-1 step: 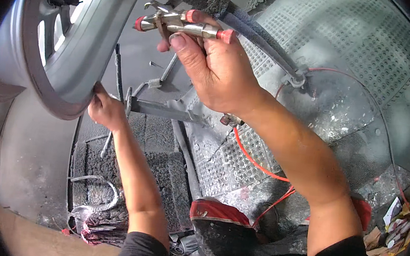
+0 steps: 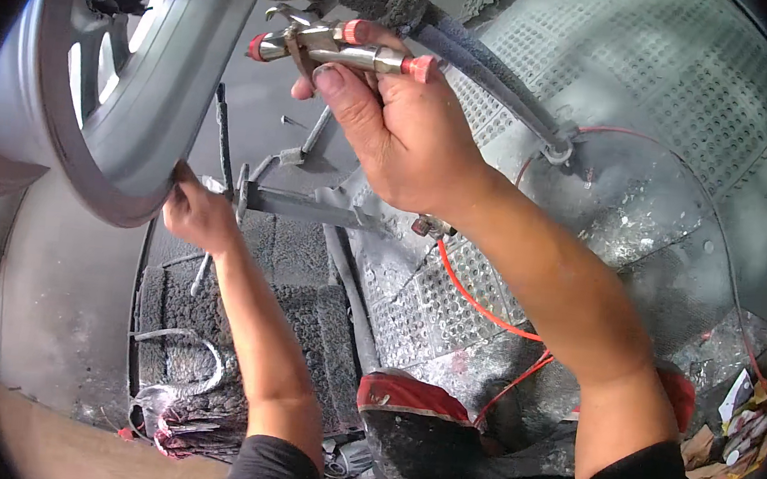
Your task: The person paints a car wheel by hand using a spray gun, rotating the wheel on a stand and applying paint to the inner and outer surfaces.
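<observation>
Head view: a spray gun (image 2: 355, 56) is gripped in the right hand (image 2: 416, 146), beside a silver wheel (image 2: 161, 103).
The gun is held at upper middle, its long axis nearly level across the view, its red tip (image 2: 256, 47) pointed left toward the wheel. The right fingers are curled around it, the thumb pressed close. The wheel's lower edge is met by the left hand (image 2: 199, 217), its fingers bent together; whether the edge is pinched cannot be told. A red hose (image 2: 474, 305) is seen below.
</observation>
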